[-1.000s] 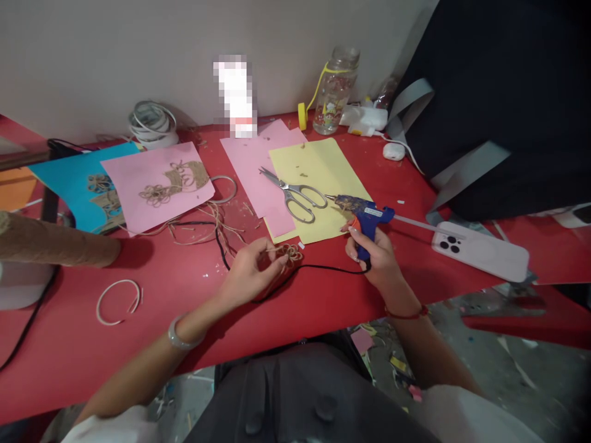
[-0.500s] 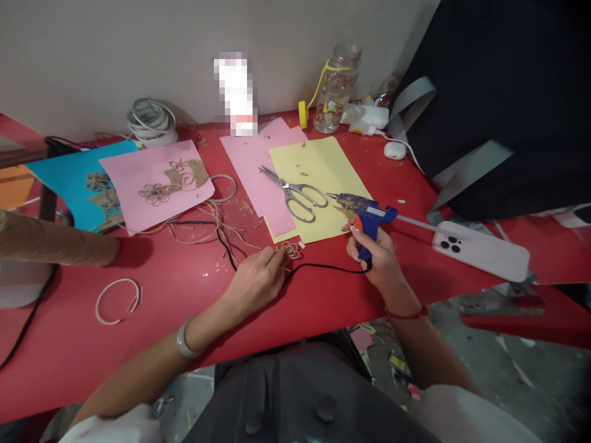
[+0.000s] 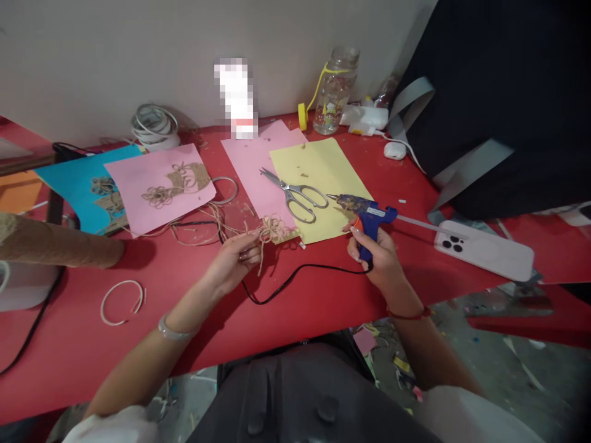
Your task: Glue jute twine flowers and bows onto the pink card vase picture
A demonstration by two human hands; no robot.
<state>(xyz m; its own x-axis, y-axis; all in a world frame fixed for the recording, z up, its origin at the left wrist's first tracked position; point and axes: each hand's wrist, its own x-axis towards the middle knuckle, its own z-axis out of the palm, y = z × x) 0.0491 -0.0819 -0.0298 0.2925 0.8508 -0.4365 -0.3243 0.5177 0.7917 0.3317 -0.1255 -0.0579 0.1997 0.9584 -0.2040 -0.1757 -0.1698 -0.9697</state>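
Note:
My left hand (image 3: 231, 261) pinches a small looped flower of jute twine (image 3: 273, 229) and holds it just above the red table (image 3: 184, 307), its loose ends hanging down. My right hand (image 3: 376, 255) is wrapped round the grip of a blue hot glue gun (image 3: 364, 215), a finger on the orange trigger. The gun's nozzle points left over a yellow paper sheet (image 3: 318, 172). Its black cord (image 3: 286, 280) curls across the table between my hands.
Scissors (image 3: 295, 194) lie on the yellow and pink sheets. Left are a pink sheet with twine shapes (image 3: 159, 184), a blue sheet (image 3: 78, 184), a cardboard tube (image 3: 55, 243) and a white ring (image 3: 120, 301). A phone (image 3: 484, 252), a glass jar (image 3: 335, 89) and a dark bag (image 3: 498, 104) stand right.
My left hand has lifted the twine flower off the table and carried it up and slightly left. The right hand and glue gun have stayed put.

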